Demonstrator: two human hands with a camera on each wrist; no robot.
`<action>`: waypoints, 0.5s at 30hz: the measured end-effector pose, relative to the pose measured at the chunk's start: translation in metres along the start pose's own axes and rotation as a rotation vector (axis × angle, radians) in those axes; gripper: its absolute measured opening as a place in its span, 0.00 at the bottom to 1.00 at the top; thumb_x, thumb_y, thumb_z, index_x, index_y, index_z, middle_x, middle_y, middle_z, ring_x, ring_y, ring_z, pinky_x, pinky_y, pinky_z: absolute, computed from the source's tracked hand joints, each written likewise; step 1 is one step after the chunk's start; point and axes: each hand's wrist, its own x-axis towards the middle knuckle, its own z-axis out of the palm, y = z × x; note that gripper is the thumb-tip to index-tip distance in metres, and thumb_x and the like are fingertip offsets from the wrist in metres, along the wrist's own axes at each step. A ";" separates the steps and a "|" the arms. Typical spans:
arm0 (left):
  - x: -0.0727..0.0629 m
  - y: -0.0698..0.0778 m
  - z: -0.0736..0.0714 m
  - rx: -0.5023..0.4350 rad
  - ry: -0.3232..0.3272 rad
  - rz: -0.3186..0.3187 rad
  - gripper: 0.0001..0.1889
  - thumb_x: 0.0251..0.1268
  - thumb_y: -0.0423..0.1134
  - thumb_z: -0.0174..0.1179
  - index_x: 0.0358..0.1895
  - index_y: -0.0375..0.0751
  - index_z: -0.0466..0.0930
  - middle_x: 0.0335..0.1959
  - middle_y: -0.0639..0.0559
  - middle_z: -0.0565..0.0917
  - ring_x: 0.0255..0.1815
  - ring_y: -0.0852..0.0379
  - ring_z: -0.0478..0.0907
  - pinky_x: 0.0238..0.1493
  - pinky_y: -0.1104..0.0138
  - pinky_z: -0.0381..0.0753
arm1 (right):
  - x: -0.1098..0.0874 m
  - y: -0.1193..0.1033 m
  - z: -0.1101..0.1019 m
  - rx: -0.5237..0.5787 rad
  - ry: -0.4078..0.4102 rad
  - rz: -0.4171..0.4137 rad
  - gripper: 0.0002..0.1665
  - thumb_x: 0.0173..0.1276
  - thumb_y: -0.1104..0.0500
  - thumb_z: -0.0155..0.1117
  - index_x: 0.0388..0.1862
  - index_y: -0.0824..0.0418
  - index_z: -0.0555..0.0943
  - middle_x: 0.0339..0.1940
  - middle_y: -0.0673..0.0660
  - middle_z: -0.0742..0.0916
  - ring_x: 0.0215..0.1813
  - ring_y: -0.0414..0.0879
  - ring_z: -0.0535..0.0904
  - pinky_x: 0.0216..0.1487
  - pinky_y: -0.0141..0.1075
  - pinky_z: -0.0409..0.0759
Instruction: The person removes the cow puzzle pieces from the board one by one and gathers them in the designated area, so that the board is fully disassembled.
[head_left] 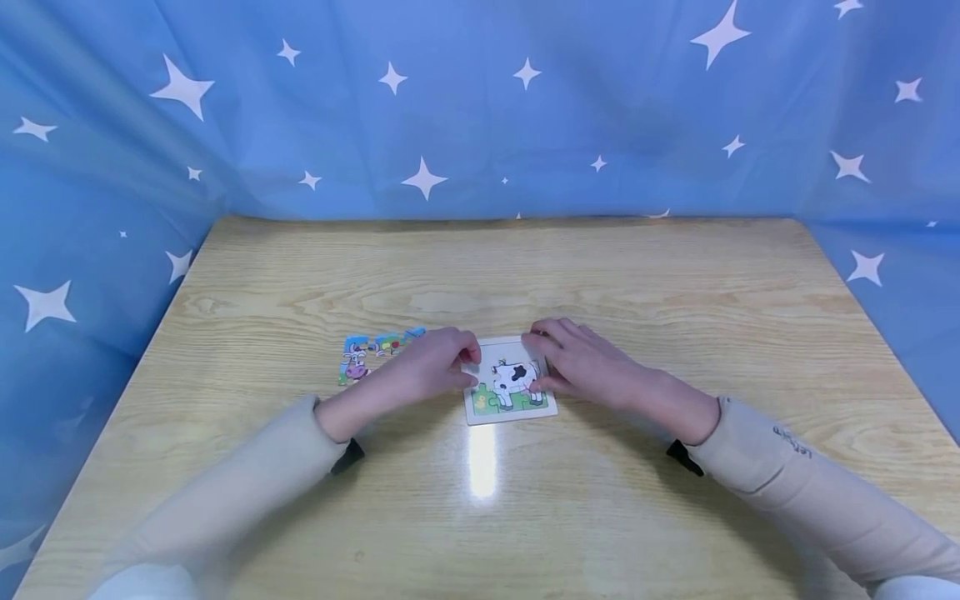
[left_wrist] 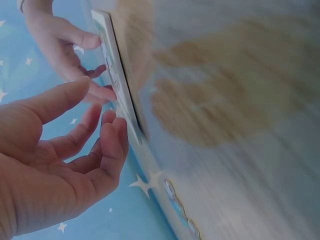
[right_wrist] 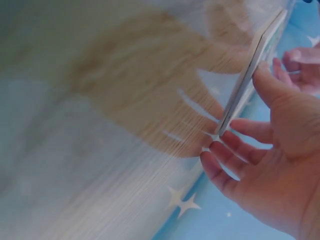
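Note:
A small white-framed jigsaw board [head_left: 512, 419] lies flat on the table. Inside it, pieces forming a cow's body [head_left: 517, 379] and green grass fill the lower part, while the upper left shows pale backing. My left hand [head_left: 442, 362] is at the board's left side, thumb and index finger apart; the left wrist view shows nothing between its loosely bent fingers [left_wrist: 111, 150]. On the right edge rests my right hand [head_left: 581, 362], its thumb over the cow's rear and the other fingers by the upper right corner. The right wrist view shows those fingers [right_wrist: 237, 155] slightly spread.
Left of the board lie several loose jigsaw pieces [head_left: 355, 360], one with a cow's face, partly hidden behind my left hand and forearm. The wooden table [head_left: 637, 517] reflects a bright light in front of the board. A blue star-patterned curtain [head_left: 480, 108] hangs behind.

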 end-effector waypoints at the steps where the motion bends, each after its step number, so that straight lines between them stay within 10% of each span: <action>1: 0.001 0.000 0.001 0.000 -0.004 -0.003 0.12 0.64 0.32 0.71 0.46 0.35 0.81 0.40 0.49 0.81 0.37 0.54 0.74 0.47 0.64 0.76 | 0.000 0.000 0.000 -0.002 -0.003 0.000 0.41 0.69 0.44 0.70 0.70 0.69 0.72 0.65 0.65 0.76 0.66 0.60 0.71 0.63 0.56 0.74; 15: 0.013 0.007 0.011 0.052 -0.026 0.010 0.14 0.63 0.33 0.72 0.48 0.36 0.80 0.39 0.50 0.79 0.41 0.54 0.72 0.48 0.64 0.74 | -0.001 0.000 0.001 0.001 0.021 -0.021 0.40 0.69 0.46 0.71 0.69 0.70 0.73 0.63 0.65 0.77 0.64 0.60 0.72 0.62 0.55 0.75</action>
